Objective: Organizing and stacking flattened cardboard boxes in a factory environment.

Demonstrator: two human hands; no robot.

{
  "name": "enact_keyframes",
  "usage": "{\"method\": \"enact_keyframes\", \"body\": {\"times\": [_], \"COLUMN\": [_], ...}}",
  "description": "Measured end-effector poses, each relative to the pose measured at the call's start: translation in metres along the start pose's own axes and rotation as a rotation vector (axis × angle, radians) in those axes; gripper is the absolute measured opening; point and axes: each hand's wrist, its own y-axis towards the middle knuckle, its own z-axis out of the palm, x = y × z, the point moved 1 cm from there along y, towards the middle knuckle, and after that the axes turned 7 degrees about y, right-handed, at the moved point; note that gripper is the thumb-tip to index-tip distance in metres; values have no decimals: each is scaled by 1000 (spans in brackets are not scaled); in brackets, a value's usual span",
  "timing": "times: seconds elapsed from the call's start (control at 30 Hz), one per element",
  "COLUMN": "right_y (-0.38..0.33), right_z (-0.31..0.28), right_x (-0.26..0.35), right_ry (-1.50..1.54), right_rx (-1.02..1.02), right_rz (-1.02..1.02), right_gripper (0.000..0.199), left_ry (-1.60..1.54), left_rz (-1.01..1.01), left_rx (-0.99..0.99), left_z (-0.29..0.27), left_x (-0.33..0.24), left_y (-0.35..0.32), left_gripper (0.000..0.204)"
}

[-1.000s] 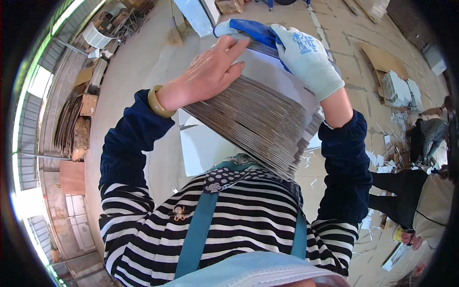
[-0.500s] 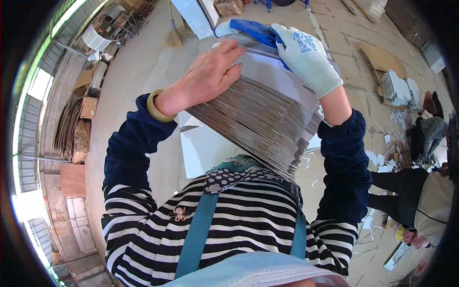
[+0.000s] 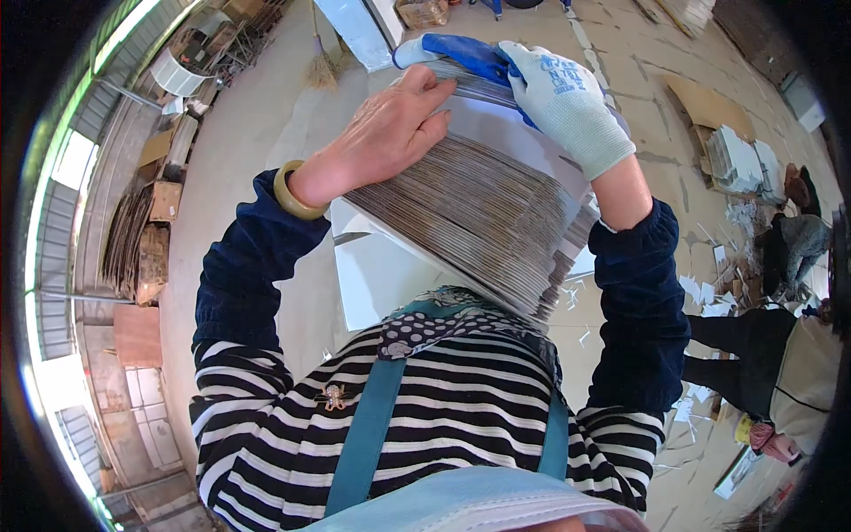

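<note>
two grips, bare left hand and gloved right hand, lie over stacked corrugated sheets; whether either is clamped cannot be told; even pressure should keep edges aligned.

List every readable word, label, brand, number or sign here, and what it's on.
White glove on the right hand: blue print on the back, small and blurred, so not quoted.
Cardboard stack: no print seen on its edges.
Brown box at left: too small to tell any marks.
Nothing else readable.
</note>
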Motion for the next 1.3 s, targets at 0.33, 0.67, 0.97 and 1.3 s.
{"method": "enact_keyframes", "body": {"times": [0.33, 0.67, 0.97, 1.3], "right_y": [5, 8, -3, -18], "right_z": [-8, -1, -2, -9], "right_x": [0, -10, 6, 10], "right_ry": [6, -36, -28, 110], "right_rx": [68, 83, 49, 1], "right_rz": [49, 62, 49, -41], "right_gripper": [31, 38, 36, 35], "left_ry": [-6, -71, 267, -263], "left_rz": [-50, -8, -58, 198], "left_rx": [58, 109, 24, 170], "left_z": [-6, -12, -9, 34], "left_x": [-3, -7, 109, 93], "left_y": [-2, -17, 0, 47], "left_gripper": [41, 21, 84, 102]}}
